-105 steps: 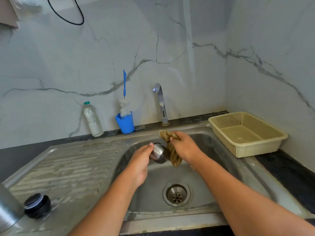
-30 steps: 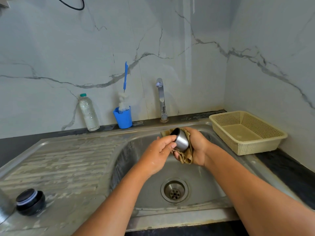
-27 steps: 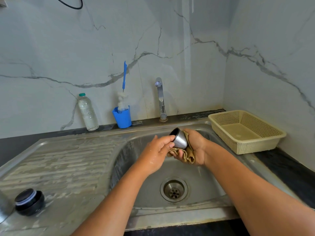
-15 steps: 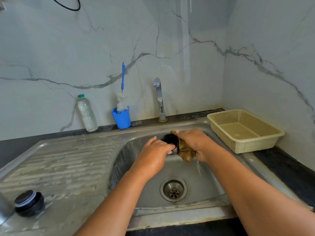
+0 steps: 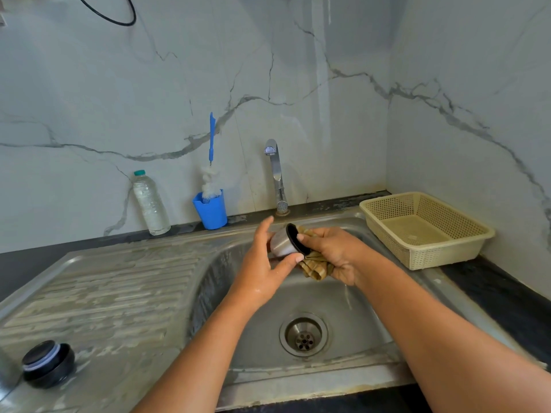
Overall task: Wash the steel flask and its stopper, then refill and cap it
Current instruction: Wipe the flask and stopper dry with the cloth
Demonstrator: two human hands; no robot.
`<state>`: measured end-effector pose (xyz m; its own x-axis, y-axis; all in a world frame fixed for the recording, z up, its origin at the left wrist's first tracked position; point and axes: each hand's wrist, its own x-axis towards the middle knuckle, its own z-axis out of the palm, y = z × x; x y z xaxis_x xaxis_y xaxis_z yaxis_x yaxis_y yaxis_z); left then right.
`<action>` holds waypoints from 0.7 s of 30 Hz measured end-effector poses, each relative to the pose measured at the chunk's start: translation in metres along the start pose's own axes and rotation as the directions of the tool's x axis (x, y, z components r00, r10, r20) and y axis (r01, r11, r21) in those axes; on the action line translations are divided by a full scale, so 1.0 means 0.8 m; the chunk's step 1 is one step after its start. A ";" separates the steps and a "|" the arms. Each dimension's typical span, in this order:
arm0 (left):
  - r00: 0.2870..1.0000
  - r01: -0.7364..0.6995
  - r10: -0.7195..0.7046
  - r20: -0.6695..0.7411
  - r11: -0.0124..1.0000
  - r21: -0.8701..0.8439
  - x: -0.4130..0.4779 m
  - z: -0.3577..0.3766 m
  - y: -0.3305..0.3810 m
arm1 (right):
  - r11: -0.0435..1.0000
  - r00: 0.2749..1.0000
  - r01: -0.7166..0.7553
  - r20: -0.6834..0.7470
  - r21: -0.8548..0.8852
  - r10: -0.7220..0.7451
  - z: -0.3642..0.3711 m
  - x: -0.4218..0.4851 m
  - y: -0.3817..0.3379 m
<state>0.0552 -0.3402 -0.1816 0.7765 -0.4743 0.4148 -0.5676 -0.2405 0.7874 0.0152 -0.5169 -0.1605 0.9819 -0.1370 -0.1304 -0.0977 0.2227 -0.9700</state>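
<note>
Over the sink basin (image 5: pixel 351 317) my left hand (image 5: pixel 261 269) holds the flask's steel cap (image 5: pixel 281 244) between thumb and fingers. The cap lies on its side with its black-lined mouth turned to the right. My right hand (image 5: pixel 335 251) grips a brownish wet cloth (image 5: pixel 316 268) against that mouth, thumb on the rim. Water dribbles from the cloth. The black stopper (image 5: pixel 47 363) sits on the drainboard (image 5: pixel 113 293) at the near left. A sliver of the steel flask body (image 5: pixel 5 369) shows at the left edge.
The tap (image 5: pixel 275 177) stands behind the basin, with no water running. A blue cup (image 5: pixel 211 211) holding a bottle brush and a plastic water bottle (image 5: pixel 150 204) stand at the back wall. A cream plastic basket (image 5: pixel 423 228) sits on the right counter. The drain (image 5: pixel 303 338) is below my hands.
The cap has turned: its black mouth faced up half a second ago and now faces right toward the cloth. My left forefinger has lifted off it.
</note>
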 end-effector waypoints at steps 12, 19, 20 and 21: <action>0.990 0.131 -0.096 -0.101 0.891 0.434 0.002 -0.028 0.000 | 0.983 0.984 -0.100 -0.131 0.152 0.120 0.012 0.004 -0.003; 0.973 0.194 -0.229 0.033 0.887 0.418 0.003 -0.033 0.000 | 0.987 0.963 -0.131 -0.222 0.096 0.150 0.003 0.008 0.004; 0.960 0.222 -0.267 0.079 0.905 0.363 0.002 -0.034 -0.002 | 0.986 0.960 -0.135 -0.234 0.096 0.154 0.003 0.006 0.006; 0.951 0.253 -0.293 0.095 0.919 0.301 0.000 -0.035 -0.004 | 0.986 0.958 -0.142 -0.238 0.091 0.160 0.002 0.006 0.006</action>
<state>0.0648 -0.3158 -0.1714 0.8792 -0.4611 0.1202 -0.4074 -0.5965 0.6915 0.0194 -0.5146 -0.1656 0.8866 -0.3253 -0.3289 -0.2209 0.3271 -0.9188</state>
